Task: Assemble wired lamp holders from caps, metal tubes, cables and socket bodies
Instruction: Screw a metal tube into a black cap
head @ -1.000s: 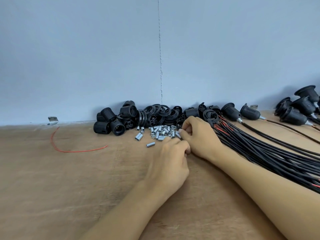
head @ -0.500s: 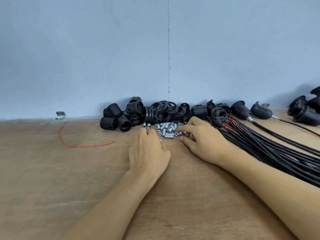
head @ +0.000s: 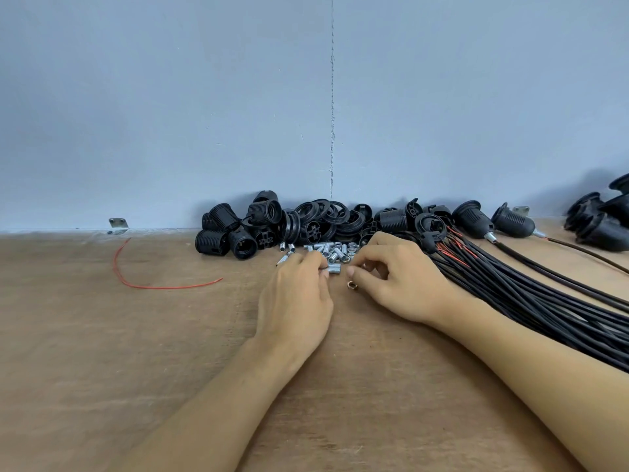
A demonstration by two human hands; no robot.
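**Both hands at the tube pile**

L hand (head: 296,301) lies palm-down on the wooden table (head: 102,352), fingers curled onto the near edge of the metal tubes (head: 332,249). Its thumb tip touches one loose tube (head: 335,268), but can't tell if that tube is actually gripped. R hand (head: 405,284) sits just right of it, knuckles up, fingers bent, thumb & index tips close together. Can't tell if anything is pinched btwn them. A small brass-coloured ring (head: 352,285) lies on the table just beside the R thumb.

The tubes form a small heap btwn the hands and the wall (head: 170,97), in front of black parts: threaded socket bodies (head: 218,240) at left, ring-shaped caps (head: 320,218) piled in the middle. A bundle of black cables (head: 510,294), red cores showing at the ends, fans from behind the R hand to the right edge. Two wired lamp holders (head: 473,218) lie by the wall right of the caps. Further holders (head: 599,229) sit at far right, partly cut off. A red wire (head: 153,286) curves on the table at left, well apart from the hands, and a metal bracket (head: 117,223) sits at the wall foot
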